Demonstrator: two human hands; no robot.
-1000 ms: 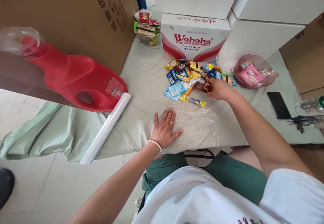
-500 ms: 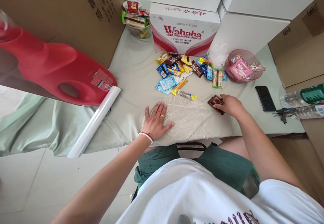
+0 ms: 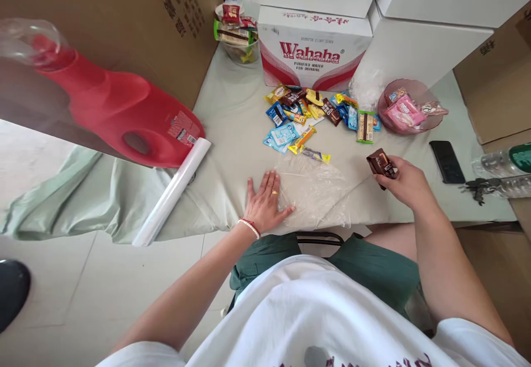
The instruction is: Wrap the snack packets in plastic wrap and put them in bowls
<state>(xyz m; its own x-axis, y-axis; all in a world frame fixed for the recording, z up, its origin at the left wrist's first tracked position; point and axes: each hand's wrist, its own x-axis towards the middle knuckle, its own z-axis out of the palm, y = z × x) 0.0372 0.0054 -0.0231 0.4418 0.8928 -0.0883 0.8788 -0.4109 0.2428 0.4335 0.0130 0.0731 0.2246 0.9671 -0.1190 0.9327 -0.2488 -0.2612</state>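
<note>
My left hand (image 3: 265, 204) lies flat with spread fingers on the cloth-covered table, at the left edge of a sheet of clear plastic film (image 3: 313, 187). In my right hand (image 3: 406, 182), at the right of the film, is a dark brown snack packet (image 3: 381, 167), pinched between thumb and fingers. Behind the film lies a pile of small wrapped snacks (image 3: 298, 104) in yellow, blue and brown. A few blue packets (image 3: 282, 136) and yellow-ended bars (image 3: 315, 154) sit nearer the film.
A white film roll (image 3: 172, 193) and a red jug (image 3: 136, 113) are on the left. Behind stand a Wahaba-style water carton (image 3: 313, 52) and a snack bowl (image 3: 238, 52). Rightward are a pink bowl (image 3: 390, 121), a black phone (image 3: 447, 161), keys (image 3: 477, 187) and bottles (image 3: 493, 165).
My right hand has moved slightly right, and the brown packet it holds is now tilted up more. My left hand stays flat by the film. The whole view has shifted a little.
</note>
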